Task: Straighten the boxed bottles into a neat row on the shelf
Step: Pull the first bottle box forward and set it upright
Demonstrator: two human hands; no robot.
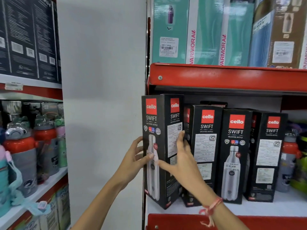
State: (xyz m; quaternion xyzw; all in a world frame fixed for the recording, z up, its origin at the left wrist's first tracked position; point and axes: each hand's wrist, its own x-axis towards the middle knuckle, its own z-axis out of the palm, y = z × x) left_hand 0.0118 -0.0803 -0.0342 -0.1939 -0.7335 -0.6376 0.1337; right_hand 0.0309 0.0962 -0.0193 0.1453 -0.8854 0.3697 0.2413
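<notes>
Several tall black bottle boxes stand on a white shelf (259,207) with a red front lip. The leftmost box (162,123) is turned corner-forward and overhangs the shelf's left end. My left hand (135,156) holds its left face, thumb on the front. My right hand (180,159) wraps its right face, fingers reaching into the gap beside the second box (206,130). The third box (235,155) and fourth box (267,156) stand further right at slightly different angles and depths.
A red shelf beam (232,77) hangs close above the box tops, with teal and brown cartons (207,30) over it. Loose bottles (289,160) stand right of the row. A white wall lies left; another rack of bottles (25,146) stands at far left.
</notes>
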